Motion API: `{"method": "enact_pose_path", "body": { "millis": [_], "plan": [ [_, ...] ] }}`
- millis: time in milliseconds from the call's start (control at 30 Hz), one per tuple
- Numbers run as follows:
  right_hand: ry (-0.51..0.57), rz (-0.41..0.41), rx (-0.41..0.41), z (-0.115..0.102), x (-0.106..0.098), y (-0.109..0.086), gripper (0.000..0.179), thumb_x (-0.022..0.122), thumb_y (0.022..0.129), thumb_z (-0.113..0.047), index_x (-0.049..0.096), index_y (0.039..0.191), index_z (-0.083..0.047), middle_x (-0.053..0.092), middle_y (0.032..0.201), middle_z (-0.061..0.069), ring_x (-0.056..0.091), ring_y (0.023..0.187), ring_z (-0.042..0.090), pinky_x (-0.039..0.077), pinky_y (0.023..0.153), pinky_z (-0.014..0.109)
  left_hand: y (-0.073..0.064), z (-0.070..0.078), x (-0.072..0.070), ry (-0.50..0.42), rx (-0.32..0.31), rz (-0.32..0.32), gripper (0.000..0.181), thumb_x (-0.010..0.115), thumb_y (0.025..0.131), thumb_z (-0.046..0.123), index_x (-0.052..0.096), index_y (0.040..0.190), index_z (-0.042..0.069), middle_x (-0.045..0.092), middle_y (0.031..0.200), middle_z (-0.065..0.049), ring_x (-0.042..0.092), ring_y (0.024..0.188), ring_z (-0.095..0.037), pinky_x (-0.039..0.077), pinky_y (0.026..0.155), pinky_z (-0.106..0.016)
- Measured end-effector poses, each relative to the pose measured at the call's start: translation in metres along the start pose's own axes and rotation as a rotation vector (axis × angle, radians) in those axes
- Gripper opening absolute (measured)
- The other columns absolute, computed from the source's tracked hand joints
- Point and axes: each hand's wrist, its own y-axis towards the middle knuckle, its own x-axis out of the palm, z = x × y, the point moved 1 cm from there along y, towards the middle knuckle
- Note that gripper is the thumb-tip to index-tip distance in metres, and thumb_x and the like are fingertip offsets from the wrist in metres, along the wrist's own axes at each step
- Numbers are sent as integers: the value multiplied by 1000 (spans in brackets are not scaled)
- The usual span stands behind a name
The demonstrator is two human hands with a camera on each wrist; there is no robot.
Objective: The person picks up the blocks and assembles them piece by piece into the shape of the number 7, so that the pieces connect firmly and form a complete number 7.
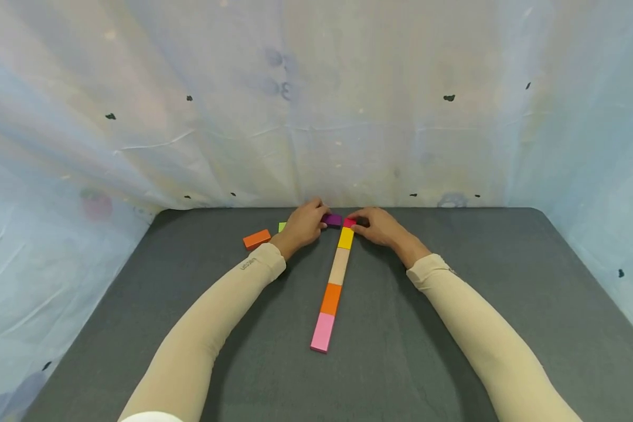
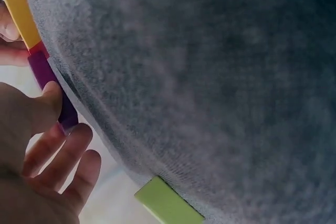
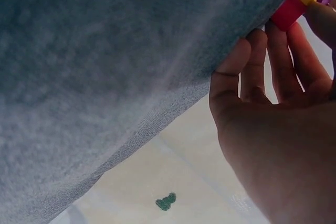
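My left hand [image 1: 303, 225] pinches one end of a purple block [image 1: 333, 220] between thumb and fingers. In the left wrist view the purple block's other end meets the red block at the far end of a row. Fingers and thumb of my right hand [image 1: 381, 227] grip that red block [image 3: 289, 13]. From it the row runs toward me on the dark table: a yellow block [image 1: 346, 238], a beige block [image 1: 339, 266], an orange block [image 1: 330, 299] and a pink block [image 1: 323, 332], laid end to end in a slightly slanted line.
Left of my left hand lies a loose orange block [image 1: 257, 239]. A green block [image 2: 168, 203] sits near the table's far edge, partly hidden by the left wrist in the head view. Behind the grey tabletop [image 1: 427, 340] hangs a pale plastic sheet [image 1: 348, 117].
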Motion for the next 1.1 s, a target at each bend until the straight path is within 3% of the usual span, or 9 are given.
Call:
{"method": "enact_pose_path", "body": {
  "millis": [633,1100],
  "plan": [
    [-8,2,-1,3,1,-2,38,59,101,-27,62,135,-11,64,131,13,63,112,28,47,100,47,4,6,5,-73,-6,-49,34,58,101,18,60,134,13,51,122,-8,58,103,-22,50,97,-35],
    [-6,5,1,5,0,-1,38,60,101,-27,63,134,-10,65,131,13,62,112,28,46,102,47,7,2,8,-117,-32,-60,34,58,101,19,63,134,17,51,122,-7,57,104,-22,48,99,-36]
  ]
}}
